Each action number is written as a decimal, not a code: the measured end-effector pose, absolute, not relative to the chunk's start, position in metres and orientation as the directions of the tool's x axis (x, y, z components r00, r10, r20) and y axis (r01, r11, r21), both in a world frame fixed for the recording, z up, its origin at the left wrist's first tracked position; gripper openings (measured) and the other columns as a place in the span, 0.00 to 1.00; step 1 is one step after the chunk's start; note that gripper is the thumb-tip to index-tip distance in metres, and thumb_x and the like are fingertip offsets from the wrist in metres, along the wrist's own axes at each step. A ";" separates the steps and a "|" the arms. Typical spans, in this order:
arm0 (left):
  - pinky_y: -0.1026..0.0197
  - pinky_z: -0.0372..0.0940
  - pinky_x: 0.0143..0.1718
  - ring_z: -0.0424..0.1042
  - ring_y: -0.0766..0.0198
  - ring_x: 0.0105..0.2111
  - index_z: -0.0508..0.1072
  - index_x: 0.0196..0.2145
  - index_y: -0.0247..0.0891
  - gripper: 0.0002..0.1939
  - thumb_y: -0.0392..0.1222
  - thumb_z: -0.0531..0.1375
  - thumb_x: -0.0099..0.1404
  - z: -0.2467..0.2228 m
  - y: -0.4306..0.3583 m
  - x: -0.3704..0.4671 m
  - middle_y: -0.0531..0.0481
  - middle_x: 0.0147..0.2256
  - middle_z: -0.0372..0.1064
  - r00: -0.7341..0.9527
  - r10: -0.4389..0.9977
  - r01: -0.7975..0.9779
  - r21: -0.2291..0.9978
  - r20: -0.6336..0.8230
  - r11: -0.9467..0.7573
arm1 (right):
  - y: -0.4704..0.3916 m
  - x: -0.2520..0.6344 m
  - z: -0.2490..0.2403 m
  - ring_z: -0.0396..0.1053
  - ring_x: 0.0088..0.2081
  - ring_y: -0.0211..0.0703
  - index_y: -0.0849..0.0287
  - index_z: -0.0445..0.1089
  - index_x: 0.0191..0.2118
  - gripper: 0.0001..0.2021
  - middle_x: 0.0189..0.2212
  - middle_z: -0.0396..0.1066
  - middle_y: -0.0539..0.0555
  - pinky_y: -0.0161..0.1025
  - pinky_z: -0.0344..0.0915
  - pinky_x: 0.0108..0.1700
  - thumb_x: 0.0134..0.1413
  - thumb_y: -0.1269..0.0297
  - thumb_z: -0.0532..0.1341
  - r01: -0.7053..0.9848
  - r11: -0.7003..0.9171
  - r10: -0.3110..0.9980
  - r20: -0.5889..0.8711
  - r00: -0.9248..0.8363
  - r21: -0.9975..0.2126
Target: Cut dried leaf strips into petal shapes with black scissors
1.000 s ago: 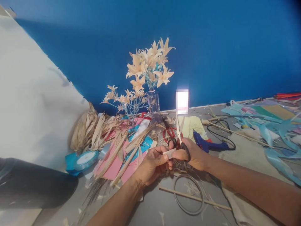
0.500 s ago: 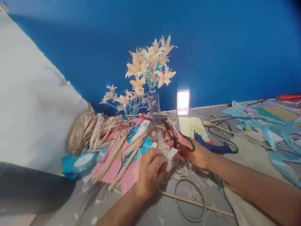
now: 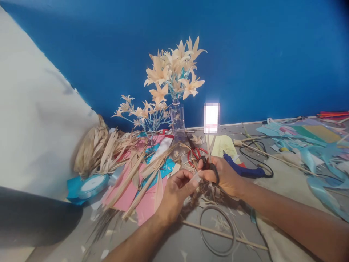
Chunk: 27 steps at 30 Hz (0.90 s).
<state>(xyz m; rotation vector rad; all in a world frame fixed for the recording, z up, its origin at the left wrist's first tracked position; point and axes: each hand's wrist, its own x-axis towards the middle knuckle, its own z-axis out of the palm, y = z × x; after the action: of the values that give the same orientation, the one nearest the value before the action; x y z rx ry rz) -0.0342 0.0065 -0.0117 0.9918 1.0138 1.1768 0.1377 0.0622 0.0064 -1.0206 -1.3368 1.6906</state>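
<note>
Between the thumb and fingers of my left hand is a small pale strip, perhaps paper or dried husk. My right hand grips black-handled scissors, their blades pointing up and away from me. Its thumb and fingertip meet the far end of the strip, so both hands are on it. Behind the scissors lies a red-handled tool, partly hidden. Dried scraps litter the surface beneath my hands.
Pale artificial flowers rise from a clear bottle. Dried husks, pink sheets and a ribbon roll lie left. A blue glue gun and light-blue ribbons lie right. A ring crosses a stick in front.
My right hand has turned the scissors more upright and brought its thumb and fingertip to the strip. My left hand's fingers have shifted, with the thumb now along the strip. The view moved slightly.
</note>
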 end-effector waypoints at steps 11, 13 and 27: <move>0.67 0.54 0.26 0.61 0.72 0.21 0.72 0.24 0.34 0.14 0.42 0.73 0.50 -0.016 0.011 -0.031 0.54 0.20 0.66 0.257 0.944 -0.439 0.845 -0.209 0.307 | 0.063 0.140 0.005 0.59 0.23 0.33 0.62 0.70 0.29 0.14 0.20 0.65 0.46 0.30 0.53 0.26 0.37 0.63 0.72 -0.071 -0.306 0.750 -0.195 -0.632 -0.949; 0.66 0.54 0.27 0.62 0.71 0.21 0.72 0.23 0.34 0.14 0.42 0.73 0.49 -0.017 0.011 -0.031 0.54 0.20 0.66 0.317 0.930 -0.475 0.819 -0.183 0.323 | 0.063 0.140 0.003 0.58 0.22 0.33 0.62 0.69 0.27 0.13 0.19 0.64 0.46 0.31 0.52 0.26 0.38 0.62 0.72 -0.119 -0.324 0.712 -0.159 -0.684 -0.938; 0.64 0.55 0.28 0.63 0.69 0.23 0.73 0.24 0.35 0.11 0.41 0.71 0.53 -0.017 0.013 -0.036 0.53 0.21 0.66 0.318 0.943 -0.448 0.861 -0.098 0.240 | 0.063 0.143 -0.006 0.61 0.26 0.35 0.61 0.70 0.34 0.16 0.25 0.66 0.48 0.33 0.56 0.29 0.39 0.61 0.74 -0.202 -0.293 0.732 -0.084 -0.676 -0.935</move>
<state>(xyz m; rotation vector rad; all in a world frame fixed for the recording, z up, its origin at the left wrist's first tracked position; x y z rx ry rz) -0.0356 0.0127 -0.0173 0.8418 0.7200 1.0730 0.1430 0.0633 -0.0058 -0.6891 -1.3467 2.0123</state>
